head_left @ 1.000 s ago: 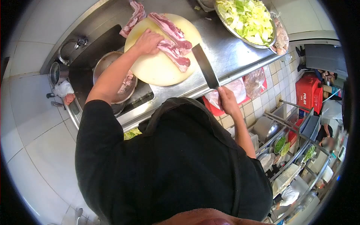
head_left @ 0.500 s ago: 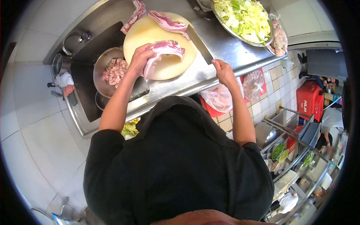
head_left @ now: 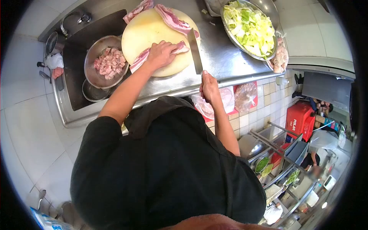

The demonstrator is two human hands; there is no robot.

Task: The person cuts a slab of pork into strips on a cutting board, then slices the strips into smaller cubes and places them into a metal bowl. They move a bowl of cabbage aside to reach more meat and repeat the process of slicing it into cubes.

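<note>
An uncut pork strip (head_left: 140, 60) is pinned under the spread left hand (head_left: 161, 53) at the cutting board's (head_left: 147, 28) near edge. A cleaver (head_left: 194, 50) is clenched in the right hand (head_left: 210, 86). Diced meat (head_left: 110, 62) is noted in the bowl (head_left: 89, 53); further strips (head_left: 172, 19) lie whole.

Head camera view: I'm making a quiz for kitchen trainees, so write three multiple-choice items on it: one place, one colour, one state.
1. Where is the bowl of diced meat? A in the sink; B on the floor; C on a shelf.
2. What colour is the round cutting board? A blue; B pale yellow; C black.
3. The cleaver is: A lying in the sink; B hung on the wall; C held in the right hand.
Answers: 1 A, the bowl sits in the basin left of the board; 2 B, its bare face is pale yellow; 3 C, the hand grips the handle, with the blade over the board's edge.
</note>
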